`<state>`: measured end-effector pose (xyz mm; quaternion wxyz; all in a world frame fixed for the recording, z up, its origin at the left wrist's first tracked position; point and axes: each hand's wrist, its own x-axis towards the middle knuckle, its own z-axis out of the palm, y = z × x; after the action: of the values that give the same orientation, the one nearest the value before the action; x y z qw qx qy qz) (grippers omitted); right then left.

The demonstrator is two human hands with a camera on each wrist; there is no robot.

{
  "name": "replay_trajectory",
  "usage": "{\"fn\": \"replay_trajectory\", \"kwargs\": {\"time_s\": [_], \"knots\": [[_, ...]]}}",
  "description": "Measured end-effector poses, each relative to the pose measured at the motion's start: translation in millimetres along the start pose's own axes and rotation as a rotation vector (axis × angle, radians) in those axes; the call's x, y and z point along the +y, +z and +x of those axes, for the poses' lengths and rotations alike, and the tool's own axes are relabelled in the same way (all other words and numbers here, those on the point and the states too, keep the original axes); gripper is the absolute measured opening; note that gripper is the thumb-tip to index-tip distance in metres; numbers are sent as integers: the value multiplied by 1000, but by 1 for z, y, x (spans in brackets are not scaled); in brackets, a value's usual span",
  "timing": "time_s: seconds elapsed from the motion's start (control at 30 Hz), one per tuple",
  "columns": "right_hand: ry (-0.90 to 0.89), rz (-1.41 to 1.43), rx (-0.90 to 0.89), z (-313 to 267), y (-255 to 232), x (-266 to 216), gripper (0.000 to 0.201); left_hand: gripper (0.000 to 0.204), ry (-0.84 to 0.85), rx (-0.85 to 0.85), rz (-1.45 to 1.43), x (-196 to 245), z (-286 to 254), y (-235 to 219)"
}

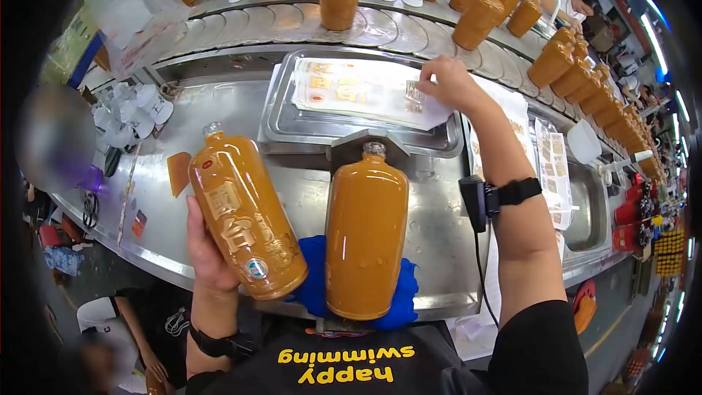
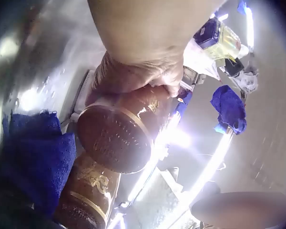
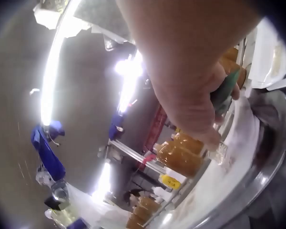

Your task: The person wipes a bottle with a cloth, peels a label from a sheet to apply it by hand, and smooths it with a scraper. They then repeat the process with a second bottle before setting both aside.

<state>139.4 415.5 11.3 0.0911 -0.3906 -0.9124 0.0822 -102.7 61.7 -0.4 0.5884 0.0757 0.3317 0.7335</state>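
My left hand (image 1: 212, 249) grips a brown glazed bottle (image 1: 248, 219) with gold characters, tilted left. Its round base (image 2: 115, 138) faces the camera in the left wrist view. A second brown bottle (image 1: 367, 241), with a bare front, lies beside it on a blue cloth (image 1: 406, 294), its neck at a metal rest (image 1: 344, 151). Over the right end of a label sheet stack (image 1: 365, 91) in a metal tray (image 1: 281, 132), my right hand (image 1: 457, 88) has curled fingers. In the right wrist view, its fingertips pinch a label (image 3: 221, 153); a green piece (image 3: 224, 90) shows between the fingers.
Brown bottles (image 1: 479, 18) and small white and yellow ones stand along the conveyor (image 1: 263, 25) at the back. Clear plastic pieces (image 1: 135, 111) lie at left. More label sheets (image 1: 553, 168) and a sink (image 1: 589, 205) are at right. One person sits at lower left.
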Motion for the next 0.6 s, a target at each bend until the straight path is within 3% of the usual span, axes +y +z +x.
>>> {"fn": "replay_trajectory", "kwargs": {"time_s": [0.07,0.2,0.37,0.5,0.6], "knots": [[101,-101,38,-5,12,-5,23,81,-11,21,-56,-2,0,-3],[132,-175,184,-14,14,-15,25,81,-13,34,-77,-2,5,-15],[37,-176,181,-21,16,-8,22,68,-61,-185,-20,1,4,-1],[-17,-154,130,-28,-1,-5,17,62,-32,-211,-9,7,-2,-1],[-97,-55,320,-46,-21,-13,16,61,-51,-254,-37,10,-9,-2]]}}
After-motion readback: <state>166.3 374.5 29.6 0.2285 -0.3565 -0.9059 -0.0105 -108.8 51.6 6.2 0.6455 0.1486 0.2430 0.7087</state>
